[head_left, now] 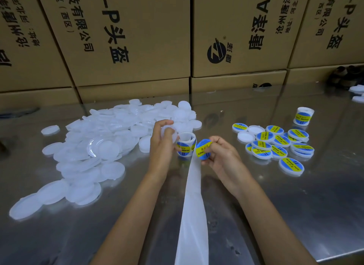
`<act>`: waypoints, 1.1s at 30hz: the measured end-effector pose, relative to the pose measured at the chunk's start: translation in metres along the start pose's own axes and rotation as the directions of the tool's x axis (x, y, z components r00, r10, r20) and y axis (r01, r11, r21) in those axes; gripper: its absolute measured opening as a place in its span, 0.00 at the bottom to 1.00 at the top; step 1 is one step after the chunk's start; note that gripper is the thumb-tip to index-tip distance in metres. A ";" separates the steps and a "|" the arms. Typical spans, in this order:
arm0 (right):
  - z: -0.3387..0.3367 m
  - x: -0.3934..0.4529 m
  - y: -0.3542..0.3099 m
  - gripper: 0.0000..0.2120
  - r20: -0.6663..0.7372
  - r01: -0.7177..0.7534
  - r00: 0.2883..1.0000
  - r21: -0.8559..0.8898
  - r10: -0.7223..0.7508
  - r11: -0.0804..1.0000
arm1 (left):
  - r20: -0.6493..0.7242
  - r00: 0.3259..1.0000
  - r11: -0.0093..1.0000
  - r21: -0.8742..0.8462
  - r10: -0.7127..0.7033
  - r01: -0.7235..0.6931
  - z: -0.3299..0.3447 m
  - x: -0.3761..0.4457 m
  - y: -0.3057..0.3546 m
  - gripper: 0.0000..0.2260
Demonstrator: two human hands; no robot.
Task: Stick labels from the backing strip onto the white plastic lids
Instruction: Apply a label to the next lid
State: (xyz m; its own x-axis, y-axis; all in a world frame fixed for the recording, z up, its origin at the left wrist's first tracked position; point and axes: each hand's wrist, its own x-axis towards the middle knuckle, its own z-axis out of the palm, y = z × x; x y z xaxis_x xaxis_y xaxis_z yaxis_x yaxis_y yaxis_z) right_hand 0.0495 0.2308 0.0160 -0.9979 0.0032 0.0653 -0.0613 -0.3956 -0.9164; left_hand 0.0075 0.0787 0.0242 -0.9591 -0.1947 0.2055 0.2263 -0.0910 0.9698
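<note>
A long white backing strip (194, 215) trails toward the camera; the right hand (220, 154) pinches a round blue-and-yellow label (203, 148), and the left hand (162, 140) grips a white plastic lid (169, 133).

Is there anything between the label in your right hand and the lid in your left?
Nothing visible: the label in the right hand faces open air toward the lid in the left hand.
</note>
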 end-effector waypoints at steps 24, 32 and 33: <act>0.010 0.006 0.008 0.16 -0.083 0.389 0.897 -0.322 -0.435 0.863 | 0.465 0.833 0.792 -0.366 -0.299 0.489 0.020 -0.022 0.017 0.19; 0.009 0.007 0.011 0.16 -0.083 0.400 0.885 -0.371 -0.459 0.838 | 0.470 0.829 0.800 -0.347 -0.304 0.490 0.021 -0.024 0.018 0.18; 0.009 0.008 0.012 0.16 -0.086 0.399 0.884 -0.376 -0.460 0.836 | 0.472 0.829 0.806 -0.339 -0.300 0.484 0.022 -0.025 0.018 0.18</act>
State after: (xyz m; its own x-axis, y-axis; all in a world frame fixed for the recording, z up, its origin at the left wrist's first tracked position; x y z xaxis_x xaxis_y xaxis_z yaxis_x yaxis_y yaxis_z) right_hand 0.0414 0.2179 0.0092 -0.8555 0.2636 0.4456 -0.4580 0.0161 -0.8888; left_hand 0.0316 0.1031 0.0399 -0.9434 0.3265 -0.0582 -0.2244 -0.4990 0.8371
